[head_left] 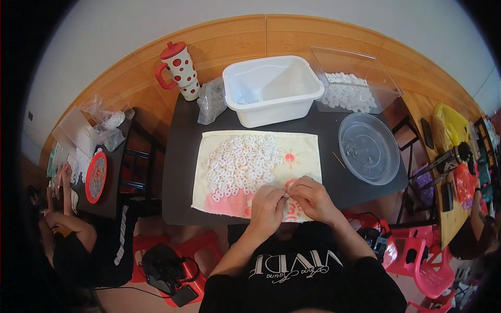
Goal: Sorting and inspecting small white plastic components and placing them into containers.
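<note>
My left hand (267, 204) and my right hand (312, 198) meet over the front edge of a pale yellow cloth (308, 143). Both are closed, thumbs and fingertips pinched together around something small; a bit of white shows between them, but its kind is hidden. Just beyond my left hand, a heap of small white plastic pieces with two holes each (242, 161) covers the left and middle of the cloth. To the right lies a round clear tray (381, 161) with small dark grey bits (357, 151) in it. A thin wooden stick (339, 159) rests beside the tray.
A white tub (279, 110) stands behind the cloth, with a clear box (383, 78) of white pieces to its right. A red-dotted tumbler (183, 70) and a plastic bag (211, 101) are at the back left. Another person's arm (67, 188) is at the left table.
</note>
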A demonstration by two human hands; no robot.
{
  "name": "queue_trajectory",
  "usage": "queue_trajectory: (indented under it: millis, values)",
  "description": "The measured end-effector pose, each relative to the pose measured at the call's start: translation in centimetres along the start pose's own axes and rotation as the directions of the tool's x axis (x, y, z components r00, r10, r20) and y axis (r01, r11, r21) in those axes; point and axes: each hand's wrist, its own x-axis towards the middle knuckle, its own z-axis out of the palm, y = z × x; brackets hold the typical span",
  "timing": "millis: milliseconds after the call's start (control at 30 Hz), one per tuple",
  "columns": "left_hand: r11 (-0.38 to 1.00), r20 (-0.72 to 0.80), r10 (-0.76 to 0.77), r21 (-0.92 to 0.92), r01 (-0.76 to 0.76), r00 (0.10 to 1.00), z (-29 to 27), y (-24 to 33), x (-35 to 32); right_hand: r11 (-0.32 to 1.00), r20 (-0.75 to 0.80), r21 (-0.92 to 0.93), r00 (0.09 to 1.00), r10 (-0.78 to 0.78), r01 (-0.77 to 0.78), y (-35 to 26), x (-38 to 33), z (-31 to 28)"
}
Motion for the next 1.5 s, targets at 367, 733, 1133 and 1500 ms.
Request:
queue_trajectory:
  millis: [367, 733, 1133, 1500]
  values:
    - [1.0, 0.055, -0.009, 0.013, 0.009, 0.998, 0.0, -0.3, -0.1, 1.0, -0.032, -0.003, 0.999, -0.01, 0.01, 0.2, -0.2, 0.1]
    - [0.998, 0.101, -0.049, -0.038, 0.054, 0.994, -0.5, -0.2, 0.8, 0.997, -0.069, 0.07, 0.997, 0.017, -0.012, 0.4, -0.5, 0.3]
    - [0.898, 0.246, -0.179, -0.354, 0.26, 0.953, -1.0, -0.8, 0.7, 0.947, -0.051, 0.293, 0.987, 0.153, -0.132, 0.4, -0.7, -0.2]
    - [0.84, 0.256, -0.186, -0.46, 0.289, 0.948, -1.3, -0.3, 0.7, 0.904, -0.059, 0.4, 0.98, 0.19, -0.151, 0.5, -0.7, -0.2]
